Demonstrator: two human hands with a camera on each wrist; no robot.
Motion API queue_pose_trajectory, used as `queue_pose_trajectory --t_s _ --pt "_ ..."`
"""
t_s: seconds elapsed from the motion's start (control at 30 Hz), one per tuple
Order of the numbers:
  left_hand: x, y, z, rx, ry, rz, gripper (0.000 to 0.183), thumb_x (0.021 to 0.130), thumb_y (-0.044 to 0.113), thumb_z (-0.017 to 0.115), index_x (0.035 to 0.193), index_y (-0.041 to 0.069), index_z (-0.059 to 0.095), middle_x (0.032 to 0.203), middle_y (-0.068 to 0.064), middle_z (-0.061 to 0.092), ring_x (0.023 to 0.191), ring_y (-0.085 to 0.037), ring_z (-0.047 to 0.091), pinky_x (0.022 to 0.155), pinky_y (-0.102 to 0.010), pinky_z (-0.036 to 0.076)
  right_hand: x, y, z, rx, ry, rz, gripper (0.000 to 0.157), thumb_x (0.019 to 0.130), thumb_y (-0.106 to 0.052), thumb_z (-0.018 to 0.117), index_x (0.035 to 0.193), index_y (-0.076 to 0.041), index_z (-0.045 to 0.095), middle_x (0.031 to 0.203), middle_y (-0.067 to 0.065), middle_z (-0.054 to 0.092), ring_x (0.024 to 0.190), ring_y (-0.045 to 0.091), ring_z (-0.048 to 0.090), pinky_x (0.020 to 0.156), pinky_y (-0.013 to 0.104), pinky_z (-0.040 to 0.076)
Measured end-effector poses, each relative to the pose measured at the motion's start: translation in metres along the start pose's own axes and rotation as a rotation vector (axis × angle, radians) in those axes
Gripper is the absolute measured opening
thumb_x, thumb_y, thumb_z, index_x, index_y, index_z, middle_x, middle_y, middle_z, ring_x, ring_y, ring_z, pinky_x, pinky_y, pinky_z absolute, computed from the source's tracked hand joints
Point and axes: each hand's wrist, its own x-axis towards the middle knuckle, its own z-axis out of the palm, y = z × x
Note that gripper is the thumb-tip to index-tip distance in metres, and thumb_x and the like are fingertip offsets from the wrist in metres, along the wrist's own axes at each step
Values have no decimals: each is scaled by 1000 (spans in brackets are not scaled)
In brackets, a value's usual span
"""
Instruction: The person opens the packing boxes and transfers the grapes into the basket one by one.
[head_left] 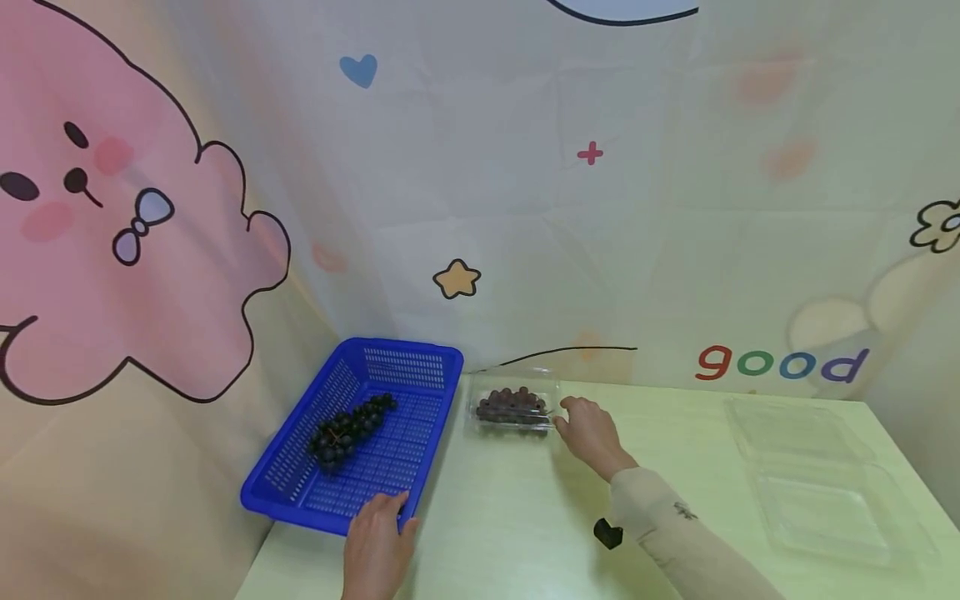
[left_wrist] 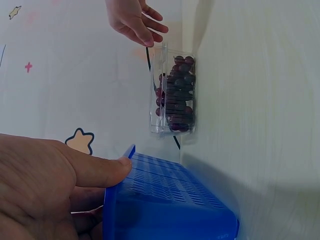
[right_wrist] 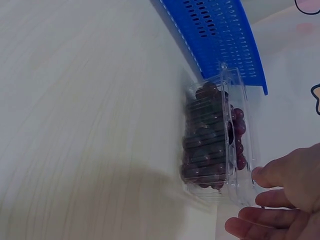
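My left hand (head_left: 378, 542) grips the near right corner of a blue plastic basket (head_left: 431, 429). In the left wrist view its thumb lies over the basket rim (left_wrist: 111, 212), with the other fingers partly hidden behind. Inside the basket rests a bunch of dark grapes (head_left: 341, 435). Beside it stands a clear plastic clamshell box (head_left: 480, 387) holding reddish-purple grapes (right_wrist: 202, 150). At that box's right end is my right hand (head_left: 592, 433), fingers loosely extended, thumb tip right at the lid edge (right_wrist: 245, 185).
Another clear plastic box (head_left: 825, 508) lies opened out flat at the right of the pale table (head_left: 510, 517). A small black object (head_left: 607, 533) shows beside the right sleeve. A printed curtain (head_left: 525, 208) hangs behind the table and along its left side.
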Motion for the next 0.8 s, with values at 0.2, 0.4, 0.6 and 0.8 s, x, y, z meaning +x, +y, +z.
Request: queue_pose_trajectory --t_s 0.2,0.4,0.6,0.8 --pt "-2 -1 3 3 23 21 35 84 11 85 114 -3 75 94 -13 68 95 -37 66 85 -56 52 3 2 7 11 -30 56 33 98 -12 69 120 12 66 117 28 69 105 45 67 82 55 57" --pt "-1 -1 3 -6 31 13 35 84 11 85 115 -3 75 93 -12 68 95 -36 66 86 -55 52 9 5 11 39 -44 83 36 98 -11 68 124 13 62 116 30 68 99 45 69 78 54 57" --pt "0 -2 3 -7 37 5 35 84 11 85 115 -2 75 94 -12 68 95 -36 66 85 -55 51 13 4 12 66 -72 122 36 99 -13 65 124 13 62 111 28 70 92 40 70 72 52 58" --pt "-1 -1 3 0 41 6 34 85 12 85 114 -2 75 94 -12 68 95 -36 66 84 -54 51 13 4 11 98 -119 191 38 102 -17 63 125 14 62 122 32 66 99 45 69 79 57 57"
